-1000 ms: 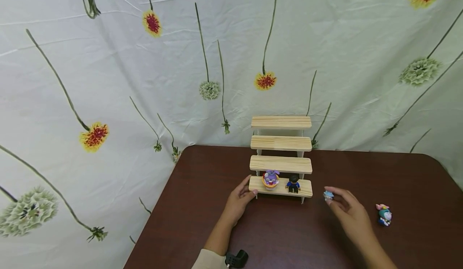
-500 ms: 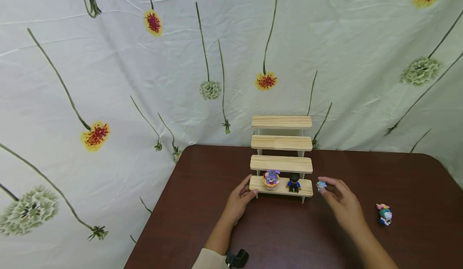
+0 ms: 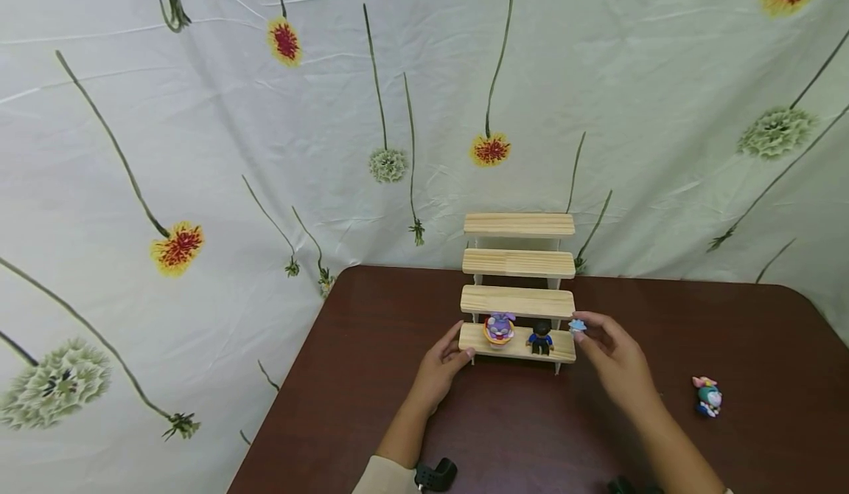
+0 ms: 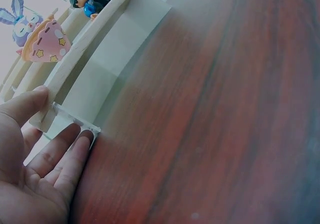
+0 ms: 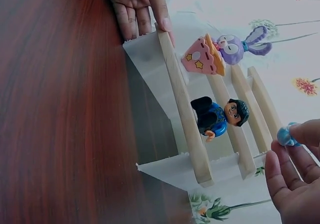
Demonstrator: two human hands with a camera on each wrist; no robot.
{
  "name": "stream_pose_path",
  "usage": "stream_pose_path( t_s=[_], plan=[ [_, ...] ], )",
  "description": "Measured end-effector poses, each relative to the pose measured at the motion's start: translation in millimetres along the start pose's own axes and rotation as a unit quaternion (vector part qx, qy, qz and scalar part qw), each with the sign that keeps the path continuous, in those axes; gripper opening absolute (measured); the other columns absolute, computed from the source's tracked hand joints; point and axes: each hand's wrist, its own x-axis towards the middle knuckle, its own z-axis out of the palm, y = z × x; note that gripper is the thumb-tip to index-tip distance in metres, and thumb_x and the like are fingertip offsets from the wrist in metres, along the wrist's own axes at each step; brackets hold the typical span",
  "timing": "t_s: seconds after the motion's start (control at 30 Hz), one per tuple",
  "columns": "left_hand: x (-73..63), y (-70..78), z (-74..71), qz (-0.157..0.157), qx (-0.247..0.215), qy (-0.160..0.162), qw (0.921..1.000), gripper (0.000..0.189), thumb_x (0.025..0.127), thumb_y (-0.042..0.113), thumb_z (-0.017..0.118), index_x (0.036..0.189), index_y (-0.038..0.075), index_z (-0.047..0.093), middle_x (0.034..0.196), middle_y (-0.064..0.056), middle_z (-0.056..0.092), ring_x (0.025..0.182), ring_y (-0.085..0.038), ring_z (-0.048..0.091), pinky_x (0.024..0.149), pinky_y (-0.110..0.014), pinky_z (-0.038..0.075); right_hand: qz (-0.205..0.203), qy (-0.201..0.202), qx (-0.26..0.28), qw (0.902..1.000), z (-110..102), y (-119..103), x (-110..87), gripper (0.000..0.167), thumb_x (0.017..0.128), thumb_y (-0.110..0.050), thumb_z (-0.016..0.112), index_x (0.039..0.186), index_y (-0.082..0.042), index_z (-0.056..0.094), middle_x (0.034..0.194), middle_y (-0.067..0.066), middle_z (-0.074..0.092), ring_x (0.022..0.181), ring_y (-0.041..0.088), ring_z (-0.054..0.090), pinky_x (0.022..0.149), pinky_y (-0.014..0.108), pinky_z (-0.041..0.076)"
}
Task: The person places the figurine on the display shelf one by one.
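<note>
A four-step wooden display shelf (image 3: pixel 517 301) stands on the table. My left hand (image 3: pixel 434 378) holds the left end of its lowest step, the thumb on the plank and other fingers by the white side support (image 4: pixel 75 118). My right hand (image 3: pixel 618 367) pinches a small light-blue figurine (image 3: pixel 577 325) in the air, just off the right end of the lower steps; its details are partly hidden by the fingers. On the lowest step sit a purple rabbit figurine in a pink cup (image 3: pixel 499 329) and a black-haired toy figure (image 3: pixel 540 339) in blue and black.
Another small figurine (image 3: pixel 708 397), teal, white and pink, lies on the dark brown table (image 3: pixel 530 435) to the right of my right hand. Behind the table hangs a pale flower-printed cloth (image 3: pixel 318 125).
My right hand has carried the light-blue figurine leftward and slightly up, to the shelf's right end. My left hand keeps its hold on the shelf.
</note>
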Motion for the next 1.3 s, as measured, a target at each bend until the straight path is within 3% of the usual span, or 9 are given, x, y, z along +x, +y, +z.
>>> stream_pose_path(
  t_s=[0.13, 0.4, 0.83, 1.13, 1.3],
  plan=[
    [-0.3, 1.1, 0.7, -0.001, 0.001, 0.002, 1.0000, 0.070, 0.097, 0.030, 0.070, 0.158, 0.020, 0.038, 0.132, -0.014, 0.067, 0.109, -0.014, 0.068, 0.095, -0.025, 0.053, -0.002, 0.001, 0.003, 1.0000, 4.2, -1.7, 4.1, 0.030, 0.101, -0.015, 0.062, 0.130, -0.006, 0.064, 0.123, 0.014, 0.066, 0.104, -0.010, 0.059, 0.085, 0.005, 0.048],
    [-0.8, 2.0, 1.2, -0.008, -0.004, 0.004, 1.0000, 0.069, 0.096, 0.031, 0.070, 0.157, 0.023, 0.039, 0.133, -0.013, 0.067, 0.112, -0.018, 0.067, 0.099, -0.030, 0.053, -0.019, -0.022, 0.014, 0.9995, 10.6, -4.9, 13.5, 0.028, 0.102, -0.018, 0.062, 0.128, -0.008, 0.065, 0.122, 0.013, 0.067, 0.104, -0.010, 0.059, 0.086, 0.007, 0.049],
    [0.3, -0.1, 0.3, -0.011, -0.006, 0.005, 0.9999, 0.070, 0.096, 0.032, 0.071, 0.157, 0.024, 0.039, 0.131, -0.012, 0.068, 0.112, -0.017, 0.067, 0.098, -0.028, 0.053, -0.008, -0.033, 0.033, 0.9989, 28.5, -10.1, 33.2, 0.027, 0.099, -0.014, 0.066, 0.124, -0.004, 0.066, 0.119, 0.016, 0.066, 0.103, 0.006, 0.065, 0.084, 0.010, 0.053],
    [-0.1, 0.4, 1.3, -0.009, -0.008, 0.006, 0.9999, 0.071, 0.095, 0.032, 0.072, 0.157, 0.023, 0.039, 0.131, -0.012, 0.068, 0.112, -0.018, 0.068, 0.100, -0.032, 0.053, -0.022, -0.041, -0.021, 0.9987, 38.2, -9.7, 43.3, 0.026, 0.097, -0.009, 0.067, 0.123, -0.005, 0.067, 0.118, 0.012, 0.068, 0.102, 0.015, 0.067, 0.084, 0.011, 0.052],
    [0.6, -0.3, 1.3, -0.008, -0.007, 0.007, 0.9999, 0.071, 0.095, 0.032, 0.072, 0.157, 0.023, 0.039, 0.132, -0.013, 0.068, 0.112, -0.019, 0.068, 0.100, -0.033, 0.053, -0.030, -0.047, -0.060, 0.9967, 43.4, -8.6, 48.9, 0.026, 0.096, -0.006, 0.068, 0.122, -0.006, 0.066, 0.117, 0.011, 0.066, 0.104, 0.024, 0.069, 0.086, 0.023, 0.057]
  ],
)
